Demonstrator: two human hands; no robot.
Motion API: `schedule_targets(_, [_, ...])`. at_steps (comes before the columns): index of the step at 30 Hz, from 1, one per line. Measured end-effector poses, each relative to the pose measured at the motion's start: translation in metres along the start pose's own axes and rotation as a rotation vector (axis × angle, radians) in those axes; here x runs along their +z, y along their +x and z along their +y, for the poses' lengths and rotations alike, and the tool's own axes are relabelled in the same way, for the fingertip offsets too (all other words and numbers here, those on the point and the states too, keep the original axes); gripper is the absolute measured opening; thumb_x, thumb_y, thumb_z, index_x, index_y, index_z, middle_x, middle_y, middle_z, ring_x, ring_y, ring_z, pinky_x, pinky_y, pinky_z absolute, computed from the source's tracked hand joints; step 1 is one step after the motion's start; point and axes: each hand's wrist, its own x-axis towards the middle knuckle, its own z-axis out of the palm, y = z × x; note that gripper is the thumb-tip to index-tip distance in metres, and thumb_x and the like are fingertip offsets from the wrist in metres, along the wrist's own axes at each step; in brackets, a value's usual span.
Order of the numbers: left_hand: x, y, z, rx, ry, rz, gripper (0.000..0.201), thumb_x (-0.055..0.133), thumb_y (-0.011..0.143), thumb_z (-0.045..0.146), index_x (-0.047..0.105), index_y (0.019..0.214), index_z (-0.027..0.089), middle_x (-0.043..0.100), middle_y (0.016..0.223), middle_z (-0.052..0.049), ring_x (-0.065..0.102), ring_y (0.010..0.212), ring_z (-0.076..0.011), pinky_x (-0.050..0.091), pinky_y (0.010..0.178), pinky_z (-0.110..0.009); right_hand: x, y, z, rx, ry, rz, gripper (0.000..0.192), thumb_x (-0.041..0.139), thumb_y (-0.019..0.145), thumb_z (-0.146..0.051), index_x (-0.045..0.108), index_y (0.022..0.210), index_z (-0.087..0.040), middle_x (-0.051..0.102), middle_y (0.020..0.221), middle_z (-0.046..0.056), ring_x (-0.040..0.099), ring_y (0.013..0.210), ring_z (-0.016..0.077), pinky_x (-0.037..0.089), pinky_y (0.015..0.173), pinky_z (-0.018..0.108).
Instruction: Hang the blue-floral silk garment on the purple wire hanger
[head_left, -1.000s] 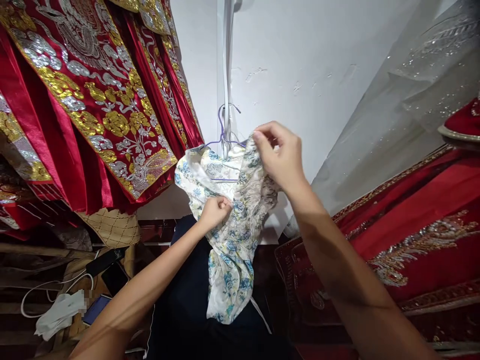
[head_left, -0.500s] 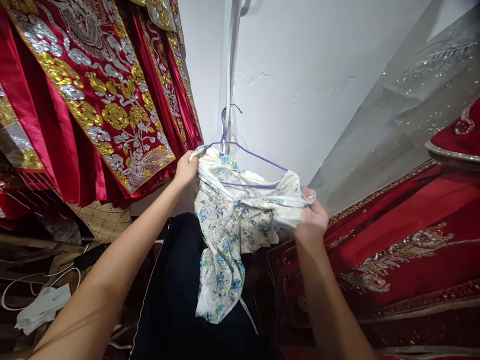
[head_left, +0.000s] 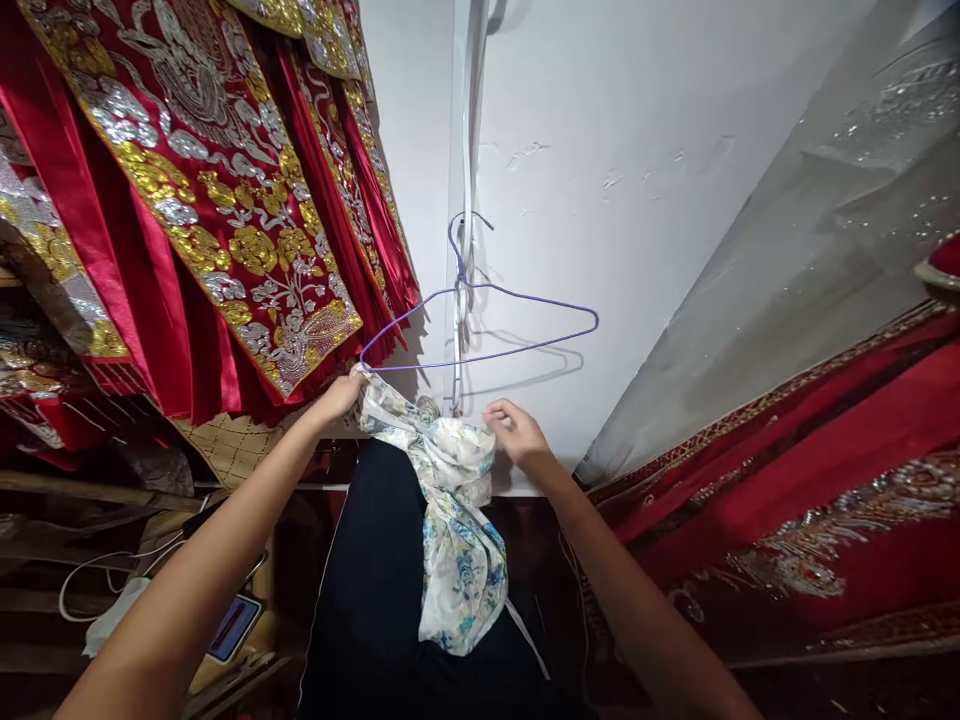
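A purple hanger [head_left: 525, 348] hangs by its hook in front of the white wall, with no cloth over its shoulders. Just below it is a thin white floral garment [head_left: 461, 580] with blue and green flowers, bunched and drooping; whether it is a top or a dress I cannot tell. My left hand [head_left: 341, 397] grips one edge of this cloth, right by the hanger's left end. On the other side, the curled fingers of my right hand [head_left: 517, 435] meet the garment's right upper edge; their exact hold is partly hidden. A narrow white tie trails from the lower part.
Red costumes with gold and silver sequins [head_left: 255, 250] hang at the left. On the right are red beaded garments [head_left: 847, 460] and a sheer grey cover [head_left: 810, 220]. A phone [head_left: 234, 627] and a white cable [head_left: 64, 590] lie at the lower left.
The garment has come off the hanger and dropped below it. Both hands have moved down and left, the right one much farther, and the cloth is now bunched between them.
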Motion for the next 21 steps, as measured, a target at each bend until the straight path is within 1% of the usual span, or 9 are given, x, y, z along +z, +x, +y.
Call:
schedule_targets(3, [0.008,-0.035,0.007,-0.088,0.038,-0.278,0.027,0.064,0.074,0.035,0.055,0.056,0.017,0.045,0.046,0.002,0.037,0.041,-0.0118,0.028,0.042,-0.024,0.028,-0.003,-0.016,0.042,-0.131,-0.236,0.041,0.056,0.089,-0.060,0.072,0.086,-0.021,0.072,0.097,0.007,0.061,0.100,0.0255,0.047,0.094,0.041])
schedule_targets(5, [0.018,-0.062,0.024,-0.049,0.045,-0.453,0.024,0.063,0.077,0.036,0.061,0.064,0.016,0.051,0.053,0.001,0.041,0.046,-0.0123,0.032,0.044,-0.023,0.047,-0.007,-0.027,0.161,0.050,-0.401,0.058,0.045,0.093,-0.069,0.073,0.088,-0.020,0.073,0.091,0.009,0.066,0.094,0.0242,0.049,0.091,0.040])
schedule_targets(8, [0.033,-0.103,0.061,0.302,0.166,-0.785,0.025,0.060,0.087,0.039,0.067,0.078,0.017,0.057,0.064,0.000,0.048,0.055,-0.0133,0.039,0.053,-0.024,0.062,-0.009,-0.045,0.348,0.398,-0.489,0.064,0.042,0.091,-0.076,0.072,0.085,-0.019,0.071,0.078,0.007,0.066,0.076,0.0210,0.054,0.074,0.034])
schedule_targets(10, [0.037,-0.121,0.082,0.599,0.251,-0.784,0.025,0.058,0.092,0.039,0.067,0.081,0.018,0.062,0.074,-0.003,0.054,0.068,-0.0162,0.044,0.066,-0.027,0.058,-0.007,-0.061,0.435,0.573,-0.493,0.052,0.054,0.088,-0.067,0.070,0.081,-0.018,0.067,0.070,0.005,0.062,0.064,0.0178,0.051,0.061,0.029])
schedule_targets(12, [0.037,-0.127,0.095,0.786,0.220,-0.560,0.021,0.058,0.094,0.037,0.067,0.086,0.019,0.065,0.087,-0.007,0.059,0.084,-0.0201,0.047,0.081,-0.031,0.047,-0.004,-0.078,0.444,0.656,-0.495,0.029,0.071,0.079,-0.047,0.068,0.078,-0.017,0.064,0.066,0.002,0.059,0.058,0.0150,0.048,0.057,0.026])
schedule_targets(15, [0.034,-0.117,0.097,0.823,0.015,-0.276,0.029,0.064,0.091,0.038,0.062,0.114,0.022,0.065,0.113,-0.011,0.059,0.107,-0.0243,0.045,0.097,-0.035,0.025,-0.001,-0.107,0.386,0.660,-0.607,0.023,0.074,0.063,-0.018,0.069,0.085,-0.017,0.069,0.077,0.002,0.062,0.064,0.0151,0.050,0.061,0.026])
schedule_targets(16, [0.034,-0.111,0.094,0.785,-0.043,-0.314,0.037,0.064,0.091,0.041,0.058,0.123,0.023,0.064,0.119,-0.011,0.059,0.111,-0.0246,0.045,0.098,-0.035,0.019,-0.001,-0.116,0.367,0.632,-0.672,0.026,0.072,0.061,-0.016,0.069,0.087,-0.017,0.070,0.080,0.003,0.063,0.066,0.0160,0.051,0.062,0.027])
schedule_targets(18, [0.034,-0.101,0.085,0.676,-0.069,-0.565,0.039,0.057,0.095,0.048,0.059,0.124,0.022,0.066,0.115,-0.009,0.061,0.108,-0.0239,0.048,0.093,-0.033,0.006,0.003,-0.131,0.291,0.525,-0.740,0.023,0.069,0.059,-0.015,0.068,0.082,-0.017,0.069,0.077,0.003,0.062,0.063,0.0158,0.050,0.058,0.026])
schedule_targets(21, [0.033,-0.093,0.068,0.530,0.126,-0.908,0.043,0.047,0.098,0.052,0.068,0.083,0.017,0.066,0.077,-0.004,0.062,0.074,-0.0185,0.048,0.072,-0.028,-0.019,0.022,-0.146,0.090,0.303,-0.533,0.013,0.067,0.058,-0.014,0.063,0.070,-0.017,0.062,0.063,-0.001,0.056,0.052,0.0125,0.044,0.050,0.023])
